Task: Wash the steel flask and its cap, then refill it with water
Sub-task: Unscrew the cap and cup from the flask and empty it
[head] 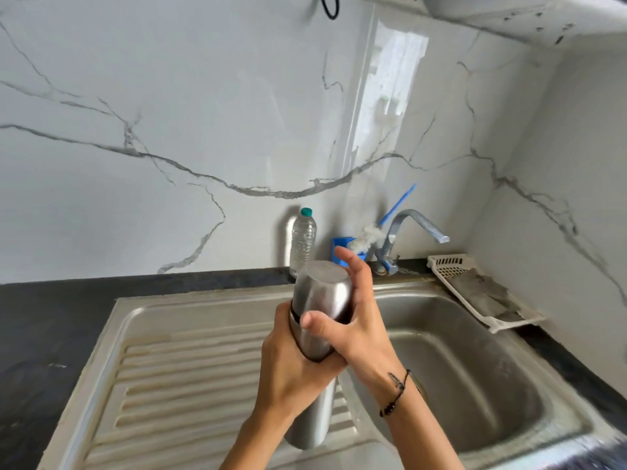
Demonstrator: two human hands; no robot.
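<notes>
One steel flask (314, 347) stands upright at the picture's centre, over the ridge between the ribbed drainboard (176, 378) at 8 o'clock and the sink basin (475, 385) at 4 o'clock; its base is blurred, so contact with the steel cannot be told. The left hand (291, 371) wraps the body at mid-height. The right hand (353, 320) grasps the steel cap (322, 288) on top, thumb across the front, fingers behind. Open room lies in the basin and along the drainboard. At 12 o'clock, against the wall, stand one plastic bottle (303, 240), one blue holder (347, 251) with one bottle brush (376, 228), and one tap (412, 228). At 2 o'clock one white rack (475, 290) sits on the dark counter edge.
</notes>
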